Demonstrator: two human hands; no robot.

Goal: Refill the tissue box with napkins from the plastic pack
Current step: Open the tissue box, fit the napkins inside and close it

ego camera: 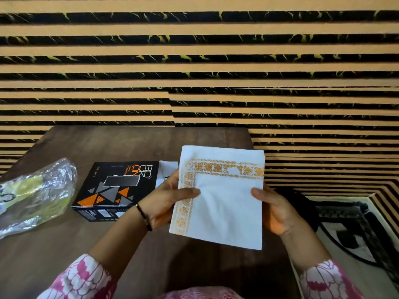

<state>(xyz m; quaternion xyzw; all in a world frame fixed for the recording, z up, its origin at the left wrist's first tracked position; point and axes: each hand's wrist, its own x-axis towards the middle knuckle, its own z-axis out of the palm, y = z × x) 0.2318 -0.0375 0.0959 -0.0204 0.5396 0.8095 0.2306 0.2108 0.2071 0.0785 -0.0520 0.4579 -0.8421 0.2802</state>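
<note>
Above the brown table (64, 255), both hands hold a white napkin (224, 203) with an orange patterned border: the left hand (167, 205) pinches its left edge, thumb on top, and the right hand (273, 209) grips its right edge the same way. Left of the napkin a black box (114, 190) with orange triangles lies flat on the table, and the crumpled plastic pack (36, 195) sits further left

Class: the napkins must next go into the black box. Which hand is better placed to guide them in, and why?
Probably the left hand: it pinches the napkins on the edge beside the tissue box; the right hand holds the far edge.
</note>
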